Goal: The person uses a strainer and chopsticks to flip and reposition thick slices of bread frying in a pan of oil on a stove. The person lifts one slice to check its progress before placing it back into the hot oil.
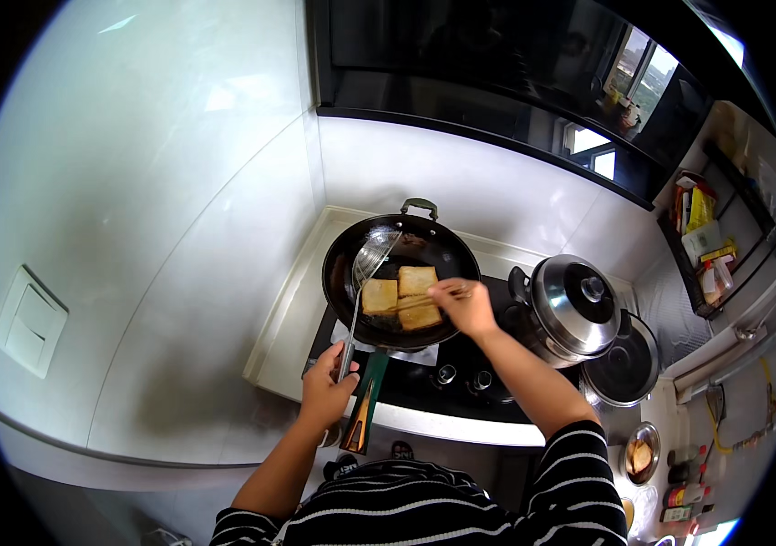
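Note:
A dark wok (338,250) with a long green and wooden handle sits on the black stove. In it lie three golden, flat square slices (379,298), which look like fried tofu or bread. My left hand (327,387) is closed round the handle of a wire skimmer (375,252); its mesh head rests inside the wok at the far left side. My right hand (466,306) pinches a pair of chopsticks (415,302), whose tips reach across the slices. Whether the tips grip a slice, I cannot tell.
A lidded steel pot (565,305) stands right of the wok, beside a black pan (626,364). Further right are a metal bowl (642,455) with food and several bottles (686,494). A wall rack (699,232) holds packets. The dark range hood (497,91) hangs above.

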`<state>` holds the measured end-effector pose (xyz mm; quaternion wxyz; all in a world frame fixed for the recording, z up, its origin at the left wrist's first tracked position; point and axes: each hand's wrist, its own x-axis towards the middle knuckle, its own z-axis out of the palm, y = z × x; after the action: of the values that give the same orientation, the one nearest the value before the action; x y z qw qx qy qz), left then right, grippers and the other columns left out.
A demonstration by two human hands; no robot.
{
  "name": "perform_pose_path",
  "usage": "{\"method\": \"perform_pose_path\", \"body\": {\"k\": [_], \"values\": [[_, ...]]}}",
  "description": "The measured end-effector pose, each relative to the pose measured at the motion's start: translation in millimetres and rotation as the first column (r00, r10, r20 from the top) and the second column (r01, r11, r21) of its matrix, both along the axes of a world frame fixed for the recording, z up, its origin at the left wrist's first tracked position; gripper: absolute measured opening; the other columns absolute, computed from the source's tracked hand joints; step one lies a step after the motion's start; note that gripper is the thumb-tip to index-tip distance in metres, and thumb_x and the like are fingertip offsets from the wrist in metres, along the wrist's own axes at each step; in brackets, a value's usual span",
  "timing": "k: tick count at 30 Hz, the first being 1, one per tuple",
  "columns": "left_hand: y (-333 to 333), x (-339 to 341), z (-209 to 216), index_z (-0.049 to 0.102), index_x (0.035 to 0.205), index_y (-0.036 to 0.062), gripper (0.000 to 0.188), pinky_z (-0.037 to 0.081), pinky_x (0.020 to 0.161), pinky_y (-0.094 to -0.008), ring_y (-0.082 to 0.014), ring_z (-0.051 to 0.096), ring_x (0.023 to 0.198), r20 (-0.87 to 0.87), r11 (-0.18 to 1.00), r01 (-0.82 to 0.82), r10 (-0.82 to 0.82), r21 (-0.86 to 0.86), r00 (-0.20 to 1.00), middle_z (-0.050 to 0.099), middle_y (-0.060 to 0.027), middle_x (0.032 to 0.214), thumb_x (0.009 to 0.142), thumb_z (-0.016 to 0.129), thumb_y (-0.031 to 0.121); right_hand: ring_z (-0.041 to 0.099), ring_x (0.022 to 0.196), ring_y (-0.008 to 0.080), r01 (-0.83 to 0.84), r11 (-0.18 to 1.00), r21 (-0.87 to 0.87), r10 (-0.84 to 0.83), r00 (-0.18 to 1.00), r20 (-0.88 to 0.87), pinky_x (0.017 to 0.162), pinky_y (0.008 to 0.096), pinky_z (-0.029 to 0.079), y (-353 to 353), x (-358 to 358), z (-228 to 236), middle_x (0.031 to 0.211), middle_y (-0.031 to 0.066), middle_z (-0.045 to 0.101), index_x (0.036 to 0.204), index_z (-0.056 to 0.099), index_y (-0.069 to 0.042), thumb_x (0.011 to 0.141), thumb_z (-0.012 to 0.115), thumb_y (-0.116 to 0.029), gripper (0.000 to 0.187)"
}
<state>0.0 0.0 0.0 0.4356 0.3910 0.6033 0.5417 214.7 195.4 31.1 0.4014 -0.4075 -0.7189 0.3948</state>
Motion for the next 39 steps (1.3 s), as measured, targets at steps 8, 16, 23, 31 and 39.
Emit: {"method": "perform_pose_path", "body": {"k": [8,16,23,31,39], "values": [[1.9,-4.3,9.9,0.042,0.135,-0.0014,0.060,0.047,0.078,-0.0254,-0.0120,0.059,0.087,-0.024,1.000,0.010,-0.010,-0.003,1.000,0.063,-0.0076,0.099,0.079,0.063,-0.003,0.066,0.071,0.0124,0.030,0.999,-0.013,-0.029,0.999,0.013,0.067,0.0254,0.051,-8.5,-48.3,-37.3,0.081,0.0111,0.071,0.089,0.071,0.001,0.079,0.076,-0.018,0.022],[-4.9,-9.4,-2.1,0.041,0.136,-0.0003,0.060,0.044,0.054,-0.0213,-0.0085,0.055,0.072,-0.034,0.999,-0.008,0.010,0.047,0.999,0.062,-0.0060,0.099,0.079,0.060,-0.004,0.066,0.073,0.0118,0.160,0.986,-0.042,-0.166,0.963,-0.213,0.068,0.0258,0.052,22.4,-64.3,-50.4,0.082,0.0099,0.072,0.090,0.073,-0.001,0.079,0.076,-0.018,0.020],[-16.3,-17.5,-3.1,0.041,0.136,0.0000,0.060,0.044,0.054,-0.0207,-0.0084,0.055,0.073,-0.028,0.997,-0.035,0.037,0.066,0.999,0.061,-0.0063,0.100,0.080,0.060,-0.005,0.069,0.074,0.0206,0.443,0.863,0.241,-0.426,0.896,-0.122,0.068,0.0293,0.053,21.5,-1.9,-20.2,0.082,0.0146,0.070,0.089,0.071,0.000,0.081,0.071,-0.018,0.020],[-11.1,-16.1,-3.0,0.044,0.134,-0.0014,0.059,0.049,0.075,-0.0254,-0.0121,0.060,0.085,-0.007,0.999,-0.021,0.021,0.036,1.000,0.063,-0.0085,0.099,0.078,0.062,-0.004,0.068,0.069,0.0222,0.309,0.889,0.338,-0.362,0.926,0.105,0.063,0.0293,0.052,-31.3,39.8,-23.1,0.077,0.0136,0.069,0.084,0.070,-0.001,0.080,0.071,-0.013,0.013],[-6.2,-13.6,-1.7,0.044,0.134,-0.0008,0.059,0.049,0.074,-0.0252,-0.0116,0.060,0.085,-0.023,0.999,0.024,-0.023,0.028,0.999,0.064,-0.0085,0.099,0.078,0.063,-0.003,0.067,0.072,0.0271,0.174,0.940,0.292,-0.212,0.972,0.105,0.063,0.0313,0.052,-71.6,6.7,-10.5,0.079,0.0147,0.068,0.083,0.070,0.000,0.078,0.072,-0.009,0.011]]}}
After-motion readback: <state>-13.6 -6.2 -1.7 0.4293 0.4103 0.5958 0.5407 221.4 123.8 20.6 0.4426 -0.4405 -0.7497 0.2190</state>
